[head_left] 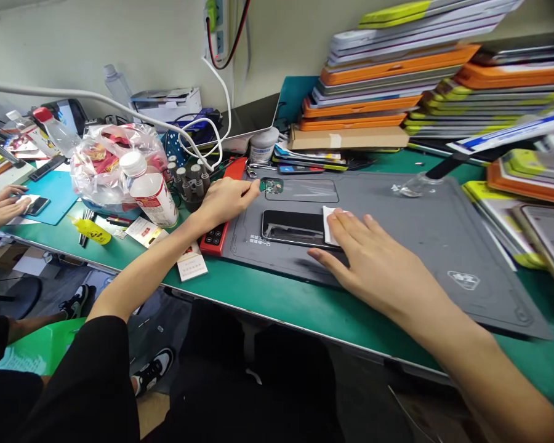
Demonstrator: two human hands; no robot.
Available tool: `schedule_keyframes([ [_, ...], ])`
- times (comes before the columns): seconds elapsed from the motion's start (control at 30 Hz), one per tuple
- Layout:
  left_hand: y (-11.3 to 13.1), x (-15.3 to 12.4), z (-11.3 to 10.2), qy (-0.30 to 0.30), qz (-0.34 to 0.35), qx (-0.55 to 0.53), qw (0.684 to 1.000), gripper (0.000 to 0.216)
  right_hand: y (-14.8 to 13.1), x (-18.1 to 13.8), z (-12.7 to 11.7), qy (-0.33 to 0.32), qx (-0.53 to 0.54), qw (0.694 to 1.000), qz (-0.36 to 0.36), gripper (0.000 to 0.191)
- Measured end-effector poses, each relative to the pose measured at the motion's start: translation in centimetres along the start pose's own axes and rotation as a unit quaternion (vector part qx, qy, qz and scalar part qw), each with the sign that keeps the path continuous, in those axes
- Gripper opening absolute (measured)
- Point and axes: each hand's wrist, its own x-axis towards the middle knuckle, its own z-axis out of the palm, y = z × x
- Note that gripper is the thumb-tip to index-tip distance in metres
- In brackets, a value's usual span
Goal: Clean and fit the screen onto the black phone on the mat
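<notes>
My right hand (369, 258) lies flat on a dark phone (289, 226) with its fingers stretched out, pressing a small white wipe (329, 223) onto the phone's right end. The phone rests on a grey work mat (443, 234). My left hand (226, 198) reaches to the mat's far left corner with its fingers curled in a pinch beside a small round green part (272, 185). What the pinch holds, if anything, is too small to make out.
A red device (218, 237) lies along the mat's left edge. A white bottle (148, 191), a plastic bag (106, 157) and a tool holder (189, 178) stand to the left. Stacks of packaged boxes (397, 74) fill the back right. Another person's hands (2, 206) work at far left.
</notes>
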Motion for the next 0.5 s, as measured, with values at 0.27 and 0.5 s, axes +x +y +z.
schedule_keyframes([
  [0.27,0.3,-0.1,0.0,-0.007,-0.008,-0.007,1.000,0.060,-2.1,-4.5,-1.0,0.040,-0.023,0.998,-0.037,0.088],
  [0.5,0.1,0.0,0.1,-0.001,-0.003,0.006,1.000,0.060,-0.1,0.5,-0.3,-0.022,-0.025,0.999,-0.011,0.106],
])
